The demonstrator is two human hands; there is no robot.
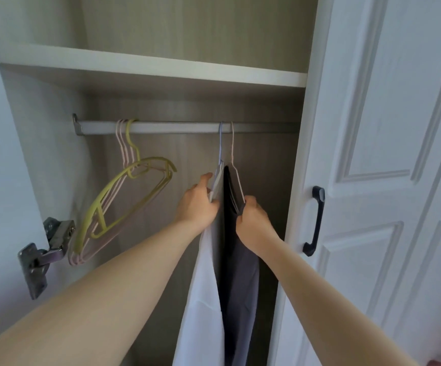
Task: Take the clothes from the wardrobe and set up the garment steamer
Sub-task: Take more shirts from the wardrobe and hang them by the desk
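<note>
A: While both garments hang on the rail (177,127), how far along are we?

B: Barely started, I judge. My left hand (197,204) pinches the white garment (203,286) at its hanger's shoulder, and my right hand (253,220) closes its grip on the dark garment (236,273) just beside it, at five o'clock of centre.

A: And the steamer?

B: Not in view. Empty hangers (119,196) sit at nine o'clock; lifting off and all the setup remain.
</note>
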